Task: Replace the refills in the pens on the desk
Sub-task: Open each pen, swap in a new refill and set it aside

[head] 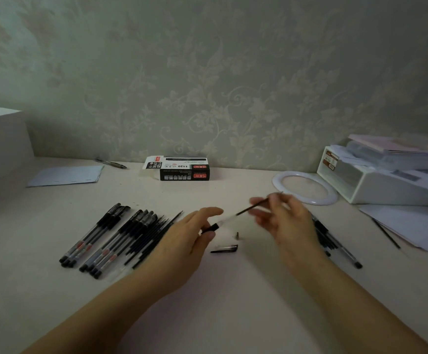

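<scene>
Trouble here would most likely come from the small loose parts. Head view: the pen barrel [223, 222] is held in the air in front of the black refill box [179, 170], and a thin refill [256, 205] stands half out of its open end. Whether it is going in or coming out cannot be told. If the refill meets the barrel mouth at an angle it could bend or jam, and the blur on the right hand suggests quick movement, which raises that chance. The tiny pen tip [237, 235] and the cap [225, 249] lie loose on the desk [233, 290] nearer the person than the box, just under the hands; a sweeping wrist could knock them away.

The left hand [192, 238] pinches the barrel's dark end between thumb and fingers, forearm reaching in from the lower left. The right hand [288, 218] grips the refill's upper part, fingers curled, wrist raised. Capped pens [100, 238] lie left of the box; more pens [335, 241] lie to its right.
</scene>
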Motion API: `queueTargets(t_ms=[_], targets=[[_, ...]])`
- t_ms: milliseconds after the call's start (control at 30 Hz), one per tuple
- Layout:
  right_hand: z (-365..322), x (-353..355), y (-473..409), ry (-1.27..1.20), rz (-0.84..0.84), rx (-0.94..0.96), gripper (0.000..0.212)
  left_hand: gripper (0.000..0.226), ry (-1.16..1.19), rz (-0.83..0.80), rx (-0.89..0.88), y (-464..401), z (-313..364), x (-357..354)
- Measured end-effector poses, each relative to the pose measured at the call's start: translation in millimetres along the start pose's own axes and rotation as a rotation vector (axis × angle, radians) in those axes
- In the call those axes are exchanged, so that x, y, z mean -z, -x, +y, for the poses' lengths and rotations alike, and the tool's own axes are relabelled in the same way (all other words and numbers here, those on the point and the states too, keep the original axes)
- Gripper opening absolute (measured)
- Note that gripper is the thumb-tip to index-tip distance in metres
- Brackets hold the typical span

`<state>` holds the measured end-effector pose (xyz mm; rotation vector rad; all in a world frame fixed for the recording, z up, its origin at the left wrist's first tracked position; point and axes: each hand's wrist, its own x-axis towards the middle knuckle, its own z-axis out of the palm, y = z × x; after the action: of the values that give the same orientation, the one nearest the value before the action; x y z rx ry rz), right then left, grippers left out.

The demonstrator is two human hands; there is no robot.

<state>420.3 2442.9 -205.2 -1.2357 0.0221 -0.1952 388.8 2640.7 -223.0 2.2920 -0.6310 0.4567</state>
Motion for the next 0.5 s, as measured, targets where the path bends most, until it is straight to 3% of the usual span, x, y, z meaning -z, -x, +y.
queueTargets(t_ms=[67,133,233,333,500], targets=[[-13,16,-11,0.095,0.17,0.171,0.011,0.037,-0.015,0.018,0.022,0,-2,1],[-20,37,-19,0.447,0.268,0.345,0.01,0.035,-0.019,0.036,0.044,-1,-3,2],[-20,61,-24,0.979,0.273,0.479,0.01,0.031,-0.009,0.051,0.059,-1,-3,2],[-17,74,-25,1.279,0.276,0.42,0.012,0.025,-0.012,0.062,0.058,-1,-2,2],[-12,78,-26,1.425,0.288,0.288,0.018,0.023,-0.051,0.07,0.105,-1,-5,4]])
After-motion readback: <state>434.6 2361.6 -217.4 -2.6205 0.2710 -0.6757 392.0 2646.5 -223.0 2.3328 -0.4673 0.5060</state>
